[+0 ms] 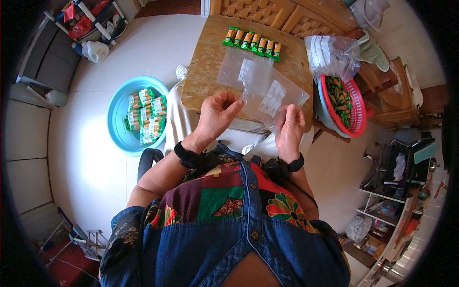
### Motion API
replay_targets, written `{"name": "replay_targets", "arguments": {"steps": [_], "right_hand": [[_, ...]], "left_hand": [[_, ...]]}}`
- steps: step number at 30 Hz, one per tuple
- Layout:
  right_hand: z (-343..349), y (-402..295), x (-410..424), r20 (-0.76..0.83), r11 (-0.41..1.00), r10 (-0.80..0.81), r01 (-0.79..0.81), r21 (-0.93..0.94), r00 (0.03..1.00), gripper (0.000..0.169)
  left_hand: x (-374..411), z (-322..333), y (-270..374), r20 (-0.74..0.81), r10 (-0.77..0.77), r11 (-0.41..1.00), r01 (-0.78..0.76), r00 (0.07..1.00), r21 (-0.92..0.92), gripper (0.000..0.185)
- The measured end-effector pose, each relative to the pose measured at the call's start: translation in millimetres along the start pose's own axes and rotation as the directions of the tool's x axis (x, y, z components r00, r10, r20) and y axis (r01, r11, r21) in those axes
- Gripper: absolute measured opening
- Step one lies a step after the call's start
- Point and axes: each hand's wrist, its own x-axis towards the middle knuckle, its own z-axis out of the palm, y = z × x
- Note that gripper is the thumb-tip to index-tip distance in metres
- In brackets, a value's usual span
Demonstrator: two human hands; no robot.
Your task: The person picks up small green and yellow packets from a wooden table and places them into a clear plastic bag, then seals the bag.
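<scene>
Between my hands, just over the near edge of a worn wooden table, is a clear plastic bag with a white printed label. My right hand pinches its lower right part between thumb and fingers. At the bag's left edge, my left hand has thumb and forefinger close together on the film. A second clear labelled bag lies flat on the table, partly covered by the held one. Beyond the bags, several small snack packets in green and orange wrappers stand side by side in a row.
On the left floor, a light blue basin holds several filled bags. To the right, a red plastic basket full of loose packets sits in a pale blue basin. A stack of clear bags lies behind it.
</scene>
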Motion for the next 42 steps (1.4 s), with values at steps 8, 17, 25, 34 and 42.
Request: {"name": "replay_targets", "arguments": {"steps": [8, 17, 25, 34, 42], "right_hand": [[0.7, 3.5, 1.5, -0.052, 0.987, -0.141, 0.137, -0.082, 0.989, 0.017], [6.9, 1.9, -2.7, 0.02, 0.965, -0.239, 0.24, -0.105, 0.971, 0.015], [3.2, 2.1, -4.3, -0.002, 0.972, -0.179, 0.177, -0.152, 0.984, 0.015], [-4.5, 2.3, -10.4, 0.054, 0.977, -0.035, 0.046, -0.206, 0.998, 0.016], [10.6, -1.3, 16.9, 0.163, 0.933, 0.108, -0.044, -0.357, 0.981, 0.015]], "left_hand": [[-3.7, -8.0, -1.1, -0.047, -0.021, 0.995, 0.016, 0.999, -0.099, 0.012], [11.6, -4.1, 2.0, -0.066, 0.06, 0.995, -0.065, 0.996, -0.072, 0.021], [11.4, -7.9, -10.5, -0.057, -0.067, 0.998, 0.068, 0.996, 0.017, 0.015], [-0.7, -18.1, -20.3, -0.031, -0.09, 0.991, 0.093, 0.995, 0.099, 0.016], [37.0, -19.0, -31.3, -0.049, -0.099, 0.995, 0.099, 0.994, 0.002, 0.015]]}}
